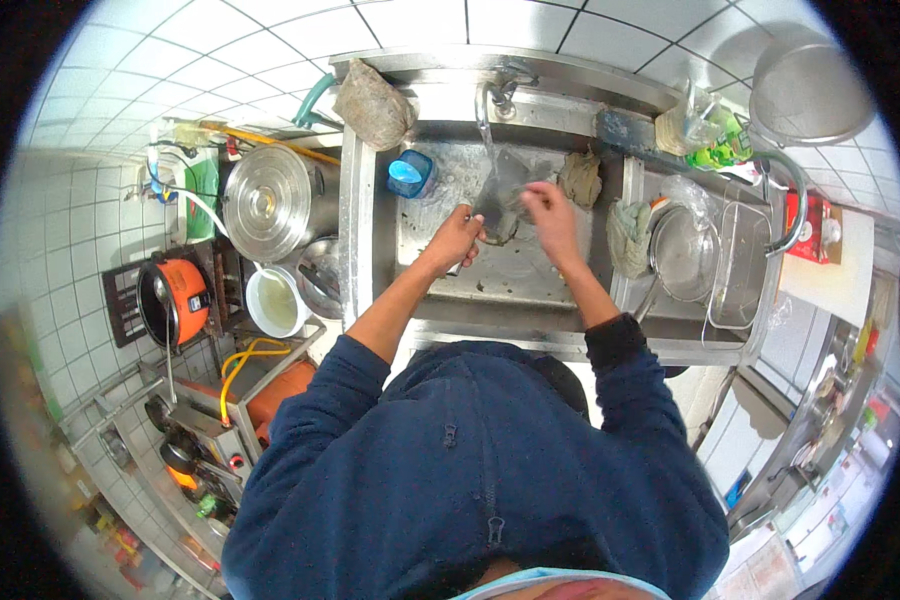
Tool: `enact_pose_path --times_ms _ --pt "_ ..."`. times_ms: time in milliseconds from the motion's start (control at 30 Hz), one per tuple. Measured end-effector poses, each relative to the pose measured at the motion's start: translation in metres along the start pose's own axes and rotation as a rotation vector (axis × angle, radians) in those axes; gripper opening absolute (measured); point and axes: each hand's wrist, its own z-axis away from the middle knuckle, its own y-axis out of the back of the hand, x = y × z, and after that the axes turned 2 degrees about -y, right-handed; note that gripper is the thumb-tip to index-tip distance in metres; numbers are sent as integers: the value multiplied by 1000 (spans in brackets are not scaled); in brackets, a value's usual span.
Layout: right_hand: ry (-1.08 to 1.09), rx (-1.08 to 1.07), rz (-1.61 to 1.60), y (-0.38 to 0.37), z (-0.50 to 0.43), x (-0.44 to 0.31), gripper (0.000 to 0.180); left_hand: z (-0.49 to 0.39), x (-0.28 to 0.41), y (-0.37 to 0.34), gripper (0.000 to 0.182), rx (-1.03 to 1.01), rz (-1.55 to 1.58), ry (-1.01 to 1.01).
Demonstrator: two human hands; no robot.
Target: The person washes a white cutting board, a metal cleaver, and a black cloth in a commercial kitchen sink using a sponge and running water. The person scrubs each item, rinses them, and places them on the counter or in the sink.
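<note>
My left hand [456, 241] grips the handle end of a broad-bladed metal kitchen tool [499, 176], held over the large stainless steel sink basin [525, 277]. The grey blade points away from me, under the spout of the tap [484, 112]. Right of the blade is my right hand [553, 221], its fingers curled and blurred. Whether anything is between those fingers is unclear. A blue plastic container [411, 176] stands at the basin's back left. On the right side, a crumpled brownish cloth [581, 180] lies in the basin. Small dark scraps dot the basin floor.
In the smaller right basin are a greenish rag [628, 238], a round strainer [686, 255] and a wire basket [742, 266]. A bulky mottled bundle [375, 105] rests on the back-left rim. Leftward stand a lidded steel pot [266, 201], a white bucket [276, 301] and an orange cooker [184, 300].
</note>
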Motion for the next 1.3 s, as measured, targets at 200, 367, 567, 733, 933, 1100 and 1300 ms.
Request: enact_pose_path --times_ms 200,367,567,733,933,1100,1300 --pt "184 33 307 -21 -53 -31 28 7 12 -6 20 -42 -54 17" --pt "336 -303 350 -42 -53 -34 26 4 19 1 19 -30 -11 -6" --pt "295 98 396 -29 -78 -27 27 23 7 -4 17 -67 34 31" --pt "200 -88 273 -46 -30 0 25 14 -2 -7 17 9 183 71" --pt "135 58 257 -37 -20 32 25 23 -3 -8 17 3 51 48" --pt "8 219 272 37 -71 5 24 55 8 -7 16 -2 -178 -1" --pt "428 595 585 117 -104 -52 24 60 11 -2 19 9 -61 -14"
